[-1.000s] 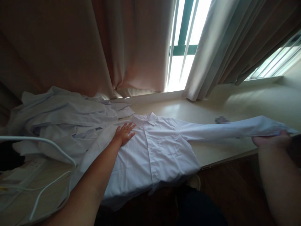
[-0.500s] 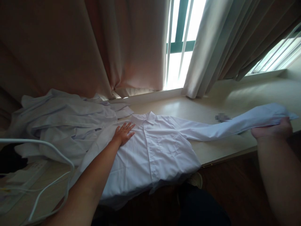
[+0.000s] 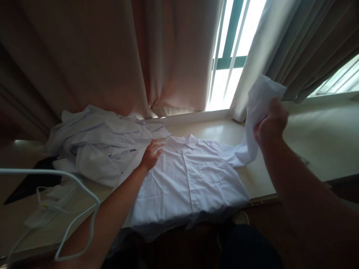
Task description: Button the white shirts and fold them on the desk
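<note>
The white shirt (image 3: 174,183) lies front up on the pale surface (image 3: 322,130), its lower part over the near edge. The left grip (image 3: 151,155), spread flat beside the collar (image 3: 190,141), seems to steady the cloth, while the right grip (image 3: 270,121), curled around a sleeve (image 3: 252,108), holds it raised. Heaped white cloth (image 3: 95,142) lies alongside; curtains (image 3: 176,56) flank a bright window (image 3: 224,87).

The left forearm (image 3: 116,211) and right forearm (image 3: 294,179) are bare; dark navy or black trousers (image 3: 249,248) clothe the legs, above a pale, rounded shoe (image 3: 241,218).
</note>
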The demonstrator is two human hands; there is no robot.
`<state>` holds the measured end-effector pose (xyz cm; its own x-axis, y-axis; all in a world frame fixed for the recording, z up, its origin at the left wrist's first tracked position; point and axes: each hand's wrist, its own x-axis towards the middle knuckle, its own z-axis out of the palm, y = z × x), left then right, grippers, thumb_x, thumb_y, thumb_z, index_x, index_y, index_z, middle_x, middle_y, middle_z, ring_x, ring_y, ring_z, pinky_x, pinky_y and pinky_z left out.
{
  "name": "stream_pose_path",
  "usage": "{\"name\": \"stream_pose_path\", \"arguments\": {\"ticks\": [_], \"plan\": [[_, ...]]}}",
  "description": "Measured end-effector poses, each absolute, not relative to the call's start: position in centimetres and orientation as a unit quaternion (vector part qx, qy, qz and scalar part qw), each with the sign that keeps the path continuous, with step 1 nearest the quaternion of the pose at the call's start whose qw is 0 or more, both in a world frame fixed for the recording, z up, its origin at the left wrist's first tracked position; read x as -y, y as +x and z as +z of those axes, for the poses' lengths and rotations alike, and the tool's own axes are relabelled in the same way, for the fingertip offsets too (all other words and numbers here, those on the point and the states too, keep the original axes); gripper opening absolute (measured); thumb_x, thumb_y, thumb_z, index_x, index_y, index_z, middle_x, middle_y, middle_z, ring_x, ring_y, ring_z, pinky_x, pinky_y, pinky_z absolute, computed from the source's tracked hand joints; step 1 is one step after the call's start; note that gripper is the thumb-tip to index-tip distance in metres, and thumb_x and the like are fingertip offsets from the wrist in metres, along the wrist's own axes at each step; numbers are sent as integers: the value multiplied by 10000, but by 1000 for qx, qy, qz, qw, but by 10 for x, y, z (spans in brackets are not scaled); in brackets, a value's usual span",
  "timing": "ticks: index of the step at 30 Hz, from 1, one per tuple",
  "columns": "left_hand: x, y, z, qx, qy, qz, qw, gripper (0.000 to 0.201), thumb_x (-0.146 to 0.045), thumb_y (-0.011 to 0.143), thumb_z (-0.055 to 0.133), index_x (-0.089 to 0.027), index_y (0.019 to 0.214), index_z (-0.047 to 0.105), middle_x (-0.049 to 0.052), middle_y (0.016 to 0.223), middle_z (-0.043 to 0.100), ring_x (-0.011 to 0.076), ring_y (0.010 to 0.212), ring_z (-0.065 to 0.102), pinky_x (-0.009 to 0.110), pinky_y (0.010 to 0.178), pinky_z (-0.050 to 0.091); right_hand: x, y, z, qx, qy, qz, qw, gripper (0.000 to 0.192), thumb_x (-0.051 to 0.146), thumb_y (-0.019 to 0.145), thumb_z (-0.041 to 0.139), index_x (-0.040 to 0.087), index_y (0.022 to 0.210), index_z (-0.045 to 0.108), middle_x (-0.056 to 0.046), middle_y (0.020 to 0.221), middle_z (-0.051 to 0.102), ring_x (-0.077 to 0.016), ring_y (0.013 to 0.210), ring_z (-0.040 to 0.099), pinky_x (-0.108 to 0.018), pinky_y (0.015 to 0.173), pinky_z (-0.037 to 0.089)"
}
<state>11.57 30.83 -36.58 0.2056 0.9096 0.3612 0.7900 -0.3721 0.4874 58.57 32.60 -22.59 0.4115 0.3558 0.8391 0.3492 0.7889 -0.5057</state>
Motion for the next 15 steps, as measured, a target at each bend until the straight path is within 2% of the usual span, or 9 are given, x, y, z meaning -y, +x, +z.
{"name": "stream_pose_path", "arguments": {"ticks": [2,3,5,6,8,10,13,15], "plan": [[-275,102,-350,-560,724,377,143,428,-442,987,403,-238,1291,625,10,1500,486,216,1463,333,400,1226,266,-323,516,-223,536,-409,34,738,524,401,1019,338,-24,1072,639,-127,947,688,-138,852,648,-300,750,482],[-257,93,-344,-562,703,399,175,424,-453,982,419,-241,1286,625,14,1467,523,214,1421,404,389,1211,303,-320,481,-226,560,-431,42,706,507,435,1022,365,21,1040,658,-98,937,687,-142,866,637,-310,788,488],[-224,76,-339,-567,671,417,234,415,-460,978,431,-253,1280,628,17,1373,605,208,1326,517,380,1173,368,-310,411,-242,630,-441,74,635,500,481,1031,332,113,1080,666,-73,1007,692,-175,955,637,-356,884,493],[-209,68,-341,-573,657,418,255,408,-462,976,439,-260,1274,631,19,1333,633,205,1285,552,379,1157,389,-304,378,-255,665,-435,96,600,491,483,1037,304,153,1156,648,-76,1105,687,-193,1042,631,-374,939,484],[-187,54,-351,-584,639,412,283,395,-463,966,462,-267,1260,640,28,1292,656,205,1235,590,380,1124,428,-292,319,-291,730,-428,137,516,471,460,1041,284,216,1341,552,-79,1348,609,-211,1269,543,-397,1080,412],[-174,46,-366,-590,626,416,296,391,-448,966,460,-268,1268,632,43,1313,642,204,1236,592,373,1094,459,-278,274,-331,784,-454,157,394,501,478,1002,410,233,1436,465,-87,1490,497,-251,1408,416,-478,1172,295],[-168,42,-387,-596,622,425,278,364,-397,965,453,-254,1244,637,65,1298,638,200,1230,592,364,1070,480,-254,245,-376,838,-450,158,264,680,494,908,589,241,1500,371,-109,1562,398,-303,1480,295,-565,1205,160],[-171,44,-393,-582,645,419,263,345,-369,958,462,-247,1225,643,70,1274,634,201,1206,597,357,1032,506,-238,256,-389,851,-448,134,240,619,455,910,584,279,1475,402,-80,1575,382,-295,1490,272,-564,1209,134]]}}
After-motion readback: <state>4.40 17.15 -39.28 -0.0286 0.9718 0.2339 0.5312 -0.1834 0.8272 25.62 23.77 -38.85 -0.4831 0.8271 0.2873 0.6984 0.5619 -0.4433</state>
